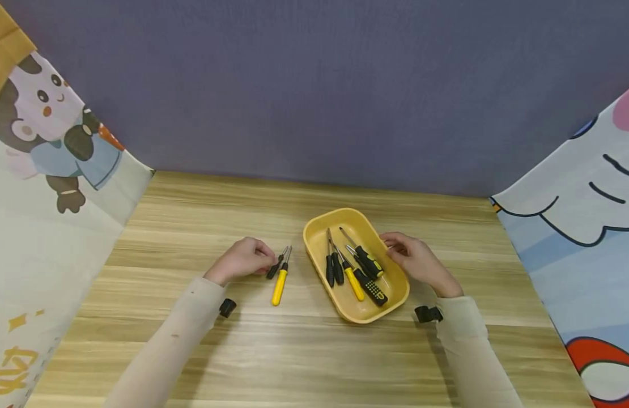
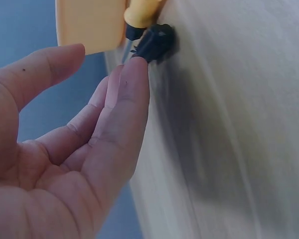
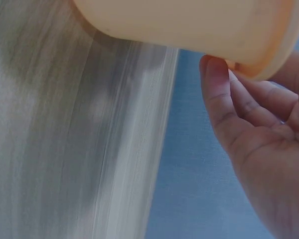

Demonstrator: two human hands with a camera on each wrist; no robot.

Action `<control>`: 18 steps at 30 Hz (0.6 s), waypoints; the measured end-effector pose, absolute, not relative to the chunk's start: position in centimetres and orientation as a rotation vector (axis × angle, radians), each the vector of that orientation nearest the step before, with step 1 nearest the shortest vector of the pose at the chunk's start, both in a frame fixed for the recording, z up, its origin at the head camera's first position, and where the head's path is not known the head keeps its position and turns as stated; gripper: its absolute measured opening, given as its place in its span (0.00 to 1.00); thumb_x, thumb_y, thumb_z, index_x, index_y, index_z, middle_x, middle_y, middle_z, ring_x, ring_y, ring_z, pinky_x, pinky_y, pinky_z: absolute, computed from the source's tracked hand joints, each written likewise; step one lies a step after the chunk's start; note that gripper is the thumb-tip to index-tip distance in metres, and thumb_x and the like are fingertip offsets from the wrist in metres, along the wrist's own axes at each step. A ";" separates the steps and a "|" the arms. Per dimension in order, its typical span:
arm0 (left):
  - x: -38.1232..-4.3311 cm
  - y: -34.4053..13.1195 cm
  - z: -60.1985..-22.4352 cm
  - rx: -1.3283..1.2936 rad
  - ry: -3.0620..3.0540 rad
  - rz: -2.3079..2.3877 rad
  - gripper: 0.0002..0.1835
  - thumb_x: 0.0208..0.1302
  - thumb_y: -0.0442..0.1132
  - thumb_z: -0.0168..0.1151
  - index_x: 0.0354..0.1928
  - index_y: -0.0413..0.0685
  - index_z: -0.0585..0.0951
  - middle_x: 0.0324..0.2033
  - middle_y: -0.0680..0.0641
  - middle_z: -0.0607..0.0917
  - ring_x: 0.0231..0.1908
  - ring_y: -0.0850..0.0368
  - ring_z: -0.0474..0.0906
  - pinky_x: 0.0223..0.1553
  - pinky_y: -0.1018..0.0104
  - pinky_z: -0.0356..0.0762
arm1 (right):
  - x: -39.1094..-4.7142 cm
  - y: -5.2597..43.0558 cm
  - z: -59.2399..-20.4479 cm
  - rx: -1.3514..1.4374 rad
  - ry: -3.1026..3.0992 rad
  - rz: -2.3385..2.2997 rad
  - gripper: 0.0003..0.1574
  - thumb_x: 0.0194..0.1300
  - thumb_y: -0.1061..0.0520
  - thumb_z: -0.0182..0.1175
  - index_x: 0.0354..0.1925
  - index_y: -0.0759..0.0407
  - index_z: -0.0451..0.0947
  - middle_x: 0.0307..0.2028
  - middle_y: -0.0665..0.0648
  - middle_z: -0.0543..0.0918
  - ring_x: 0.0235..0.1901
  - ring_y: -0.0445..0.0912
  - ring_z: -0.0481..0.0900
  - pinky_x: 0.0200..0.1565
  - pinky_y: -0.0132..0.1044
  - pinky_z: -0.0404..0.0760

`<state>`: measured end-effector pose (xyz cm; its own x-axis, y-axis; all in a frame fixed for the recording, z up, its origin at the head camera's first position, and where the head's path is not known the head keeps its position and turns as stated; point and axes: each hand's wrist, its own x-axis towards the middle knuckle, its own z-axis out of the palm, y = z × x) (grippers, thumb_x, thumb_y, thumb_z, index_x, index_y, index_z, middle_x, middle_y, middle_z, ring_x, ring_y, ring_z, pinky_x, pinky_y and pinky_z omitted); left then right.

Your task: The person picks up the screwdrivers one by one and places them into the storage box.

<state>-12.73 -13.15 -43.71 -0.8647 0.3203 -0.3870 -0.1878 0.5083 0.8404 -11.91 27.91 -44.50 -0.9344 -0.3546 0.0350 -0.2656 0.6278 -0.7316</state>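
My left hand (image 1: 246, 259) reaches in from the left, fingertips right at a small black-handled screwdriver (image 1: 273, 271) on the table. In the left wrist view its fingers (image 2: 117, 114) are nearly straight and the thumb stands apart from them. Alongside lies a yellow-handled screwdriver (image 1: 280, 286), shaft pointing away from me. My right hand (image 1: 416, 260) grips the right rim of a yellow plastic tray (image 1: 345, 310), with fingers and thumb at its edge in the right wrist view. Several black, yellow and black-and-yellow screwdrivers (image 1: 353, 279) lie inside it.
The wood-grain table (image 1: 304, 362) meets a purple-blue wall (image 1: 314, 90) at the back. Cartoon-printed panels stand at the left (image 1: 54, 170) and right (image 1: 590, 198). Black bands (image 1: 428, 314) sit at both wrists.
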 end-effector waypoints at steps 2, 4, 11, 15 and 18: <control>-12.8 -13.1 -43.9 0.097 2.259 1.334 0.12 0.66 0.36 0.65 0.45 0.33 0.82 0.40 0.41 0.85 0.37 0.49 0.84 0.42 0.60 0.86 | -11.9 27.9 -44.5 -0.517 2.734 -1.198 0.23 0.70 0.69 0.57 0.63 0.66 0.74 0.48 0.64 0.84 0.45 0.55 0.83 0.47 0.49 0.83; -12.9 -13.0 -44.0 0.081 2.264 1.325 0.12 0.66 0.37 0.66 0.45 0.34 0.82 0.40 0.42 0.85 0.37 0.50 0.84 0.41 0.60 0.85 | -11.9 27.9 -44.6 -0.515 2.738 -1.201 0.23 0.70 0.69 0.57 0.62 0.66 0.75 0.48 0.64 0.84 0.45 0.55 0.83 0.47 0.50 0.83; -13.3 -12.7 -44.5 0.074 2.290 1.276 0.12 0.65 0.36 0.67 0.45 0.35 0.82 0.39 0.43 0.84 0.36 0.52 0.84 0.40 0.61 0.85 | -11.9 27.8 -44.5 -0.507 2.724 -1.212 0.23 0.71 0.68 0.58 0.63 0.66 0.74 0.51 0.64 0.83 0.46 0.56 0.83 0.49 0.52 0.82; -13.5 -12.5 -44.6 0.079 2.301 1.245 0.13 0.64 0.37 0.68 0.44 0.35 0.81 0.39 0.43 0.84 0.36 0.52 0.83 0.39 0.62 0.85 | -11.9 27.8 -44.6 -0.511 2.720 -1.214 0.23 0.71 0.68 0.57 0.63 0.66 0.74 0.51 0.64 0.83 0.47 0.56 0.83 0.49 0.53 0.82; -13.6 -12.4 -44.6 0.083 2.325 1.209 0.13 0.62 0.38 0.69 0.44 0.36 0.82 0.38 0.44 0.84 0.34 0.52 0.83 0.37 0.63 0.85 | -11.9 27.9 -44.6 -0.507 2.718 -1.216 0.23 0.71 0.68 0.57 0.63 0.65 0.74 0.51 0.64 0.83 0.46 0.56 0.83 0.49 0.52 0.82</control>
<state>-13.60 -12.35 -44.62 -0.8663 0.2815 -0.4126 -0.1762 0.6008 0.7798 -11.92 27.87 -44.63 -0.9365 -0.3497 0.0262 -0.2525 0.6207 -0.7423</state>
